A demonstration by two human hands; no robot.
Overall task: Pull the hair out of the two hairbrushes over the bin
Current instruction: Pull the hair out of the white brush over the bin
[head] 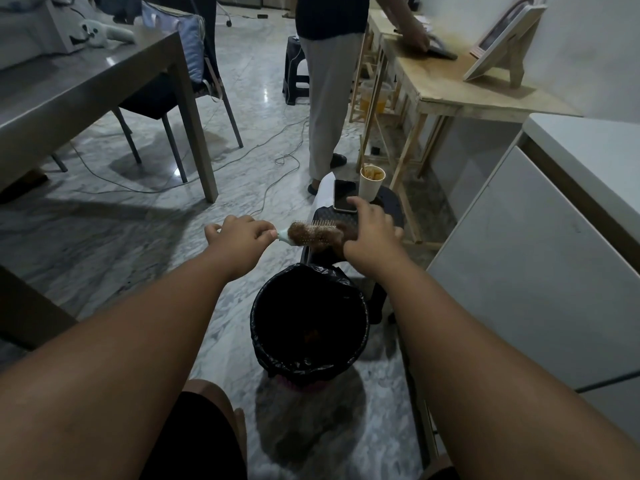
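A pale green hairbrush clogged with brown hair lies level in the air just beyond the bin. My left hand is shut on its handle. My right hand grips the hair at the brush's far end, a brown clump showing under the fingers. The bin, lined with a black bag, stands on the floor below and nearer to me, with a little brown hair inside. I see only one brush.
A black stool behind the brush carries a phone and a paper cup. A person stands beyond it at a wooden table. Grey table left, white cabinet right, cables on the floor.
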